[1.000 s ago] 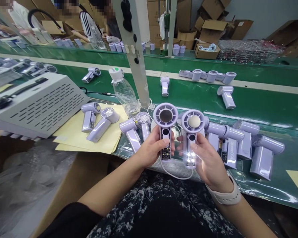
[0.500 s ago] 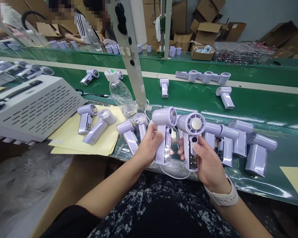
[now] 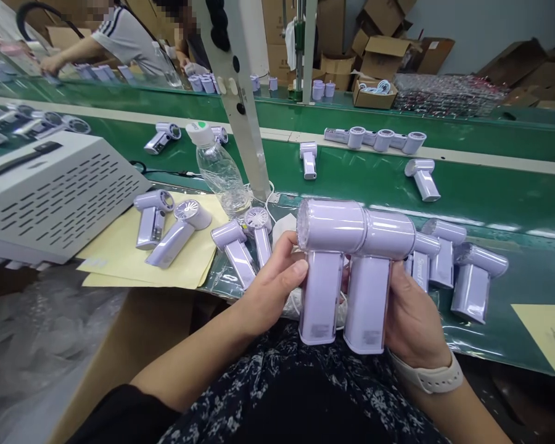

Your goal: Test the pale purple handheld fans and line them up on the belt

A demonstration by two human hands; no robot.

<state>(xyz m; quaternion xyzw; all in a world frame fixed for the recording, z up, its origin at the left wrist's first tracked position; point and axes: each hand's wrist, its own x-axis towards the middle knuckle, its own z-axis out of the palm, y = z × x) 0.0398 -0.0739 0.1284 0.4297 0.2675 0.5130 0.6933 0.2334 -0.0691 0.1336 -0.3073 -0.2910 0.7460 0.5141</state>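
My left hand [image 3: 277, 280] is closed around a lavender handheld fan [image 3: 322, 290], thumb on the side of its handle. My right hand [image 3: 414, 308] grips a second lavender handheld fan [image 3: 367, 302] by its handle. Both fans are upright side by side, their round heads meeting end to end, their smooth sides with small printed labels toward me. The fingers behind the handles are mostly hidden. Several more fans stand to the right, among them an end fan [image 3: 478, 280]. Left of my hands, another fan [image 3: 235, 250] leans on the green table.
Two fans lie on yellow paper [image 3: 194, 271] beside a grey vented box [image 3: 69, 191]. A clear plastic bottle [image 3: 217, 169] stands by a metal post [image 3: 243, 117]. Fans rest on the green conveyor [image 3: 361, 166]. Across it, a co-worker [image 3: 129, 46] reaches out; cardboard boxes [image 3: 383, 61] are piled behind.
Both fans have been turned, so their open handle sides with circuit boards no longer face me. They have come together, heads touching, and closer to me. The co-worker's arm now stretches left.
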